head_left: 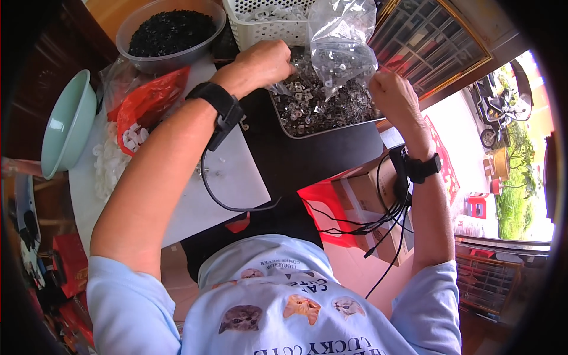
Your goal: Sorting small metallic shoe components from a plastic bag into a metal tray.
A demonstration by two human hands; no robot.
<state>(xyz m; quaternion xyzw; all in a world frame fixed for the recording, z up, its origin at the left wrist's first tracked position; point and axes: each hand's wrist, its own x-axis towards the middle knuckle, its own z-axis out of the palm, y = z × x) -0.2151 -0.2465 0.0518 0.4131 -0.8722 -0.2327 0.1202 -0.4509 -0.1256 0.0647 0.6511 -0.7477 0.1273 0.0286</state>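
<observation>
A clear plastic bag stands over the back of a metal tray heaped with small metal and clear-looking pieces. My right hand is closed at the bag's right edge, its fingertips pinching the plastic. Over the tray's left side, my left hand is also closed, with knuckles up. Its fingertips face the pieces, and what they hold is hidden. A bit of clear film shows beneath that hand, by the tray's left rim.
Behind stand a white perforated basket of white parts and a clear bowl of black pieces. A red bag with white parts and a tilted green basin are left. Cables hang over cardboard boxes at right.
</observation>
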